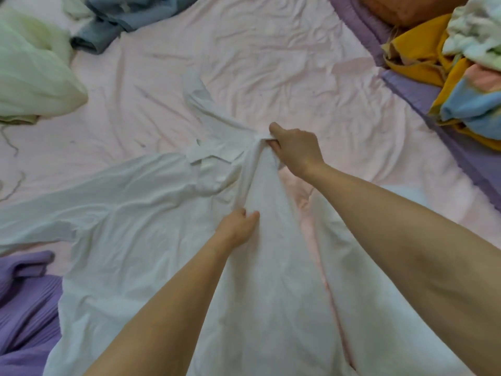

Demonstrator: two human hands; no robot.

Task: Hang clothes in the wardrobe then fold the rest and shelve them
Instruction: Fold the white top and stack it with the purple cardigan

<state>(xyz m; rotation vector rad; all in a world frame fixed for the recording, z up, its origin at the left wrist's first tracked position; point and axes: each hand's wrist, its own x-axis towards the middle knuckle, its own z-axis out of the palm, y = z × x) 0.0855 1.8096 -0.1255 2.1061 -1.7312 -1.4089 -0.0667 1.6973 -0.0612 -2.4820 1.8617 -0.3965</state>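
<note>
Bed, pink sheet: strewn with unsorted clothes. White shirt: spread across the bed centre, unfolded. Clothes pile, far right: unfolded. Right hand: grips bunched shirt fabric near the collar. Left hand: pinches the shirt lower down. Most work remains.

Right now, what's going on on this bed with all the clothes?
A person is working on a white shirt spread on the pink sheet. The right hand grips a bunch of fabric near the collar, and the left hand pinches a fold lower down. Other clothes lie around: a purple knit, a pale green garment, a blue-grey one, and a colourful pile.
</note>
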